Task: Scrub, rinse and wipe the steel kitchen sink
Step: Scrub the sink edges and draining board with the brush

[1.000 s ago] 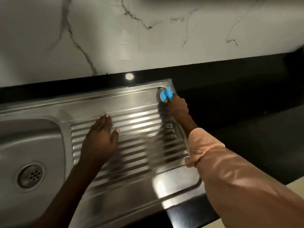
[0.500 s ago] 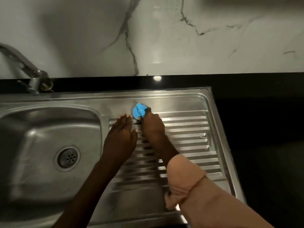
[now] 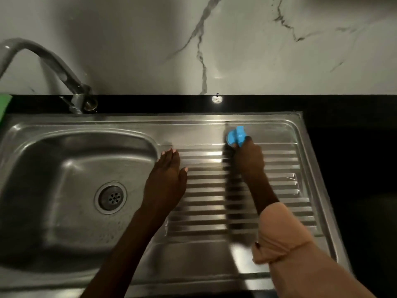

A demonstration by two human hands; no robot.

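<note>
Below, a dull steel sink; right hand fingers pinch a blue scrubber, left hand fingers flat together on ridges.

No legible text, label, brand, number or sign is found. The steel sink, its ribbed drainboard, the tap, the blue scrubber, the marble wall and the black bench carry no readable marking. A green object at the left edge shows no lettering.
</note>
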